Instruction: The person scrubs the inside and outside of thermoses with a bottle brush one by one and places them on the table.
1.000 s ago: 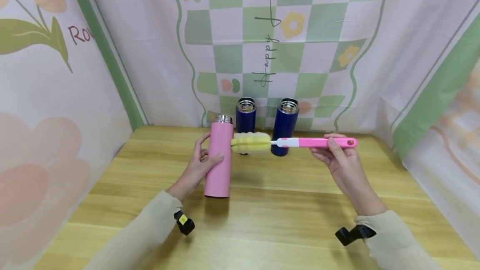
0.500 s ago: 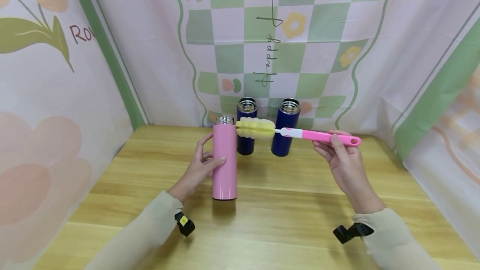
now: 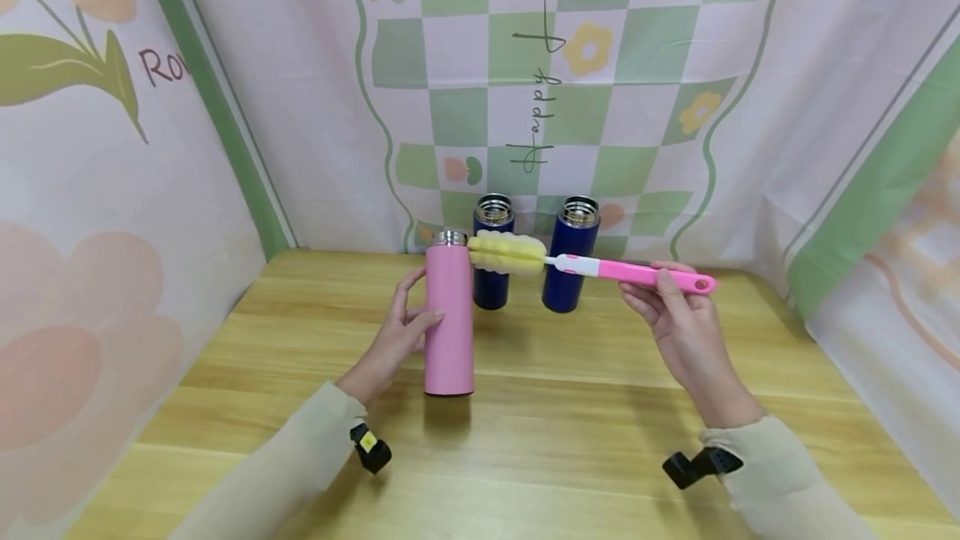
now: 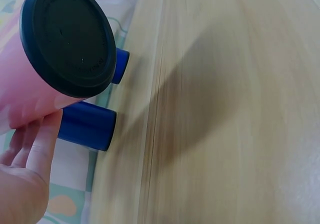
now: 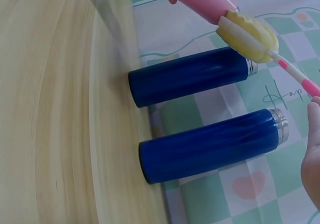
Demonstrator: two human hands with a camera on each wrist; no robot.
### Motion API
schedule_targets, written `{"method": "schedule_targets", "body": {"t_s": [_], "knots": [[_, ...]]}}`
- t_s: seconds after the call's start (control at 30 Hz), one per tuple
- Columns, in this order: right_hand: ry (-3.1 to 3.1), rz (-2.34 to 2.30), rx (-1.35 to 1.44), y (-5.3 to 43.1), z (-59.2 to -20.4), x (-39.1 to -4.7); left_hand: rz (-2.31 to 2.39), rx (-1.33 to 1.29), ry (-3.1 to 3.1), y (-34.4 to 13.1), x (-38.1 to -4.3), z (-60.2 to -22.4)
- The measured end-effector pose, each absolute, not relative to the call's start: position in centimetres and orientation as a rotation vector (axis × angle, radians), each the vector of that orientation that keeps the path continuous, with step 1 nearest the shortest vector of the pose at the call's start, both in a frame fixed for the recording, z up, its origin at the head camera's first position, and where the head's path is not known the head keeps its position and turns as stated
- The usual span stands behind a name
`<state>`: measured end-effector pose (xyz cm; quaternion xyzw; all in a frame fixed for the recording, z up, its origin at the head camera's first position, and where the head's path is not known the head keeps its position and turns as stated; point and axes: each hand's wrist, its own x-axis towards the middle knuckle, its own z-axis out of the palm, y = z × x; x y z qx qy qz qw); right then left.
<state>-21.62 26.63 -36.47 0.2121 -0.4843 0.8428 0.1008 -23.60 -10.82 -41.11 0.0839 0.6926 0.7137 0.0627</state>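
Note:
My left hand (image 3: 395, 342) grips a pink bottle (image 3: 449, 323) around its middle, thumb across the front. The bottle is upright with a bare steel neck, and its black base (image 4: 70, 39) shows raised off the table in the left wrist view. In my right hand (image 3: 686, 327) is a bottle brush, held by its pink handle (image 3: 637, 273) between thumb and fingers. Its yellow sponge head (image 3: 508, 253) points left, the tip right at the pink bottle's side just below the neck. In the right wrist view the sponge head (image 5: 247, 36) overlaps the pink bottle's upper part.
Two dark blue bottles, a left one (image 3: 491, 286) and a right one (image 3: 564, 282), stand uncapped at the back of the wooden table (image 3: 555, 448). A checkered curtain (image 3: 525, 48) hangs right behind them. Patterned cloth (image 3: 90, 273) also borders the left side.
The pink bottle has shifted slightly right and stands straighter than a second ago. The brush head has risen along the bottle's side to near its shoulder, the brush now tilting slightly.

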Motion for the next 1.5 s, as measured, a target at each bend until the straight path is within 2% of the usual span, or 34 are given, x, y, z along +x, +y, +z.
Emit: {"method": "schedule_targets", "body": {"t_s": [0.43, 0.83, 1.5], "knots": [[-1.370, 2.571, 0.750, 26.1, -36.8, -21.7, 2.194, 0.196, 2.051, -10.6, -23.7, -41.4], [-1.536, 2.501, 0.688, 26.7, -37.1, -21.1, 2.214, 0.185, 2.066, -10.7, -23.7, -41.1], [-1.700, 2.520, 0.783, 28.0, -38.3, -20.2, 2.261, 0.107, 2.096, -11.5, -24.2, -40.8]]}}
